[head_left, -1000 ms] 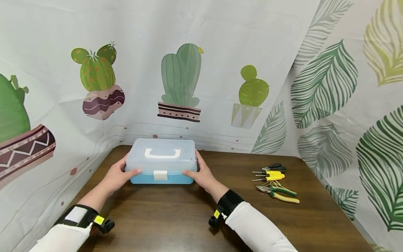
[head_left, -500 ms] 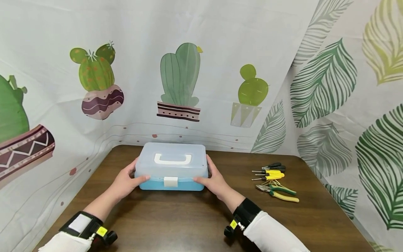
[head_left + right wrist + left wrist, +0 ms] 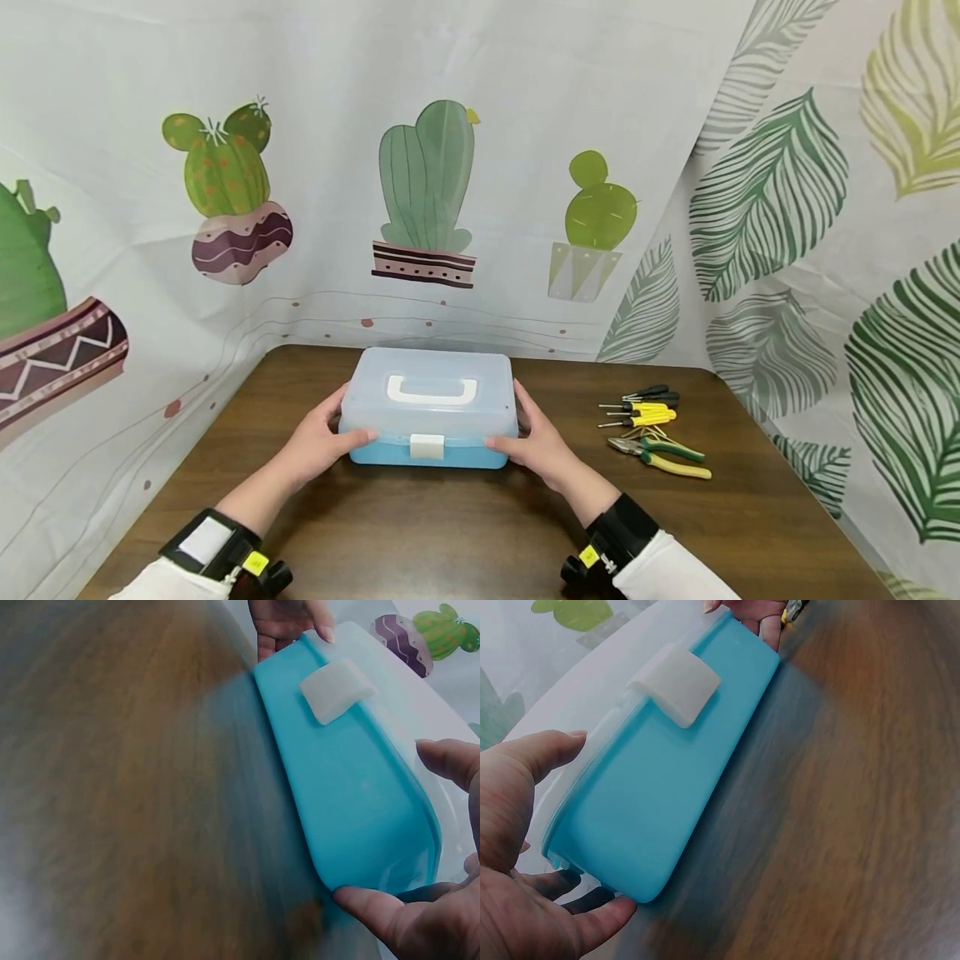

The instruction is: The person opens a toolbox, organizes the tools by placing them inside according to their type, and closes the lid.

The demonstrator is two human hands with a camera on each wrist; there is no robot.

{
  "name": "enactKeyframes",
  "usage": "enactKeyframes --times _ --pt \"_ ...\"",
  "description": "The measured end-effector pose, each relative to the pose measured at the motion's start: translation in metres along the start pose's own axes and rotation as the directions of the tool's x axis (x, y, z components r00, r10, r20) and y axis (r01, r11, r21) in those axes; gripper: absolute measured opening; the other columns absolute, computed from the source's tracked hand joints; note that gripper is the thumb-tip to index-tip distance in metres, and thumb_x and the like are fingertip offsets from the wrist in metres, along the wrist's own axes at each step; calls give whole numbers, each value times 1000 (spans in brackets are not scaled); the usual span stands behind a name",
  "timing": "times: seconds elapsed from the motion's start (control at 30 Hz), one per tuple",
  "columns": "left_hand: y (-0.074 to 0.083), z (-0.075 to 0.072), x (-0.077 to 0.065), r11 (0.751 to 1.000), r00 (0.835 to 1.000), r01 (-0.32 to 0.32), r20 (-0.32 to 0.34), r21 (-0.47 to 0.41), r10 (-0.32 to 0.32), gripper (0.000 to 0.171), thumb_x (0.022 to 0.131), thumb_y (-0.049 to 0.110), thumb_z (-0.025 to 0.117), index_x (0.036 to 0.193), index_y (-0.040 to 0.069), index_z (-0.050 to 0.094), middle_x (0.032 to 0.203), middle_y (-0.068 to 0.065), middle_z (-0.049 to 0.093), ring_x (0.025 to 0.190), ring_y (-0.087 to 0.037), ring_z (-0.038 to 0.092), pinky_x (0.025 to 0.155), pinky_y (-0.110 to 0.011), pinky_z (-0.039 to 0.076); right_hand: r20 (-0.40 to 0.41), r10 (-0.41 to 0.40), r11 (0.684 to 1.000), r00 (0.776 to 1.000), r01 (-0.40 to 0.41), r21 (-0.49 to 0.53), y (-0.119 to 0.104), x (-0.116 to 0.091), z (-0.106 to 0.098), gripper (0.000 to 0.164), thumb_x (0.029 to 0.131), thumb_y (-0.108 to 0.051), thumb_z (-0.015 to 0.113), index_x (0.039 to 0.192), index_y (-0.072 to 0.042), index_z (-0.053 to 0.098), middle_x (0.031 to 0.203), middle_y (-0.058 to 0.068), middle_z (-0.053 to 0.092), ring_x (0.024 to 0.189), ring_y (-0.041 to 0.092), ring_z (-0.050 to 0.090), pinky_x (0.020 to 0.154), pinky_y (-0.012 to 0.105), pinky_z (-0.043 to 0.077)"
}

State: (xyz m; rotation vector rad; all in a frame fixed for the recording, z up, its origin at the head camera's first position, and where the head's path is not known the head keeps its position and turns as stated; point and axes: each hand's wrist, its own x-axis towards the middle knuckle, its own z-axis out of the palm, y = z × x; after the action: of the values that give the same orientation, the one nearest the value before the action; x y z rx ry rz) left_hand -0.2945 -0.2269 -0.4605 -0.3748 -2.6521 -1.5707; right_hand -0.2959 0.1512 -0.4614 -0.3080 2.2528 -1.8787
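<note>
Between both hands is a plastic toolbox (image 3: 465, 454) with a light blue base, a frosted clear lid, a white carry handle (image 3: 432, 400) and a white front latch (image 3: 427, 447). Its lid is down. My left hand (image 3: 318, 442) grips the left end, thumb across the front near the lid seam and fingers around the side. At the opposite end my right hand (image 3: 542, 448) grips in the same way. In the left wrist view, fingertips (image 3: 615, 915) reach the lower edge of the blue base (image 3: 660, 780). A right fingertip (image 3: 349, 895) lies at the bottom corner in the right wrist view.
To the right on the brown wooden table (image 3: 465, 533) lie pliers (image 3: 667, 460) with green and yellow handles, several yellow-handled screwdrivers (image 3: 648, 411) and black-handled ones (image 3: 656, 392). A cactus-printed cloth (image 3: 322, 208) hangs behind the table.
The toolbox has moved right and nearer to me, with both hands gripping its ends throughout. The pliers and screwdrivers stay where they were.
</note>
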Motion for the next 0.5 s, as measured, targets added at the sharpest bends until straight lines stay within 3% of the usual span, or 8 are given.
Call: enactKeyframes --times 0.17,0.5 --pt "3 9 -2 1000 1000 -8 13 -24 8 93 88 35 83 163 25 28 149 -12 55 125 -32 57 96 -38 52 -12 48 999 999 -48 24 -1 -13 -8 107 86 -22 85 166 -29 14 158 28 43 126 38 62 91 59 59" --pt "14 32 -8 998 999 20 40 -57 -18 97 84 35 86 163 29 28 151 -10 52 131 -35 55 96 -40 50 60 94 995 994 -96 37 -1 -28 -34 106 84 -18 86 164 -36 19 150 27 45 118 33 64 88 56 61"
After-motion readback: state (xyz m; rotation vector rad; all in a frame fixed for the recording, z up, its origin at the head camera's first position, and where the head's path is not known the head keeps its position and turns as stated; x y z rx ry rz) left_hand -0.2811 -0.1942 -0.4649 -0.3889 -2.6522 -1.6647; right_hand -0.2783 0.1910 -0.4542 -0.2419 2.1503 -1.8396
